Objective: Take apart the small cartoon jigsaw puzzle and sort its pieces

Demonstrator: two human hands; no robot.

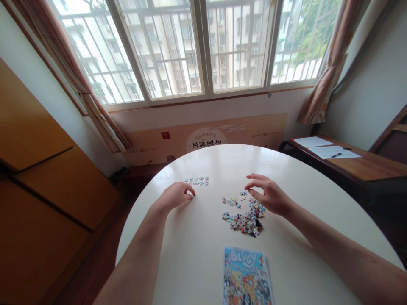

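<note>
My left hand is closed in a pinch over the left part of the table, with a small dark jigsaw piece at its fingertips. Just beyond it, light blue jigsaw pieces lie in two short rows. My right hand hovers with its fingers apart at the upper right edge of a loose pile of jigsaw pieces. A bluish piece lies close to its thumb and index fingertips; whether they touch it I cannot tell. A few scattered pieces sit left of that hand.
A Bluey picture sheet or box lies near me on the round white table. A wooden side table at the right holds papers and a pen. A printed carton panel stands below the window.
</note>
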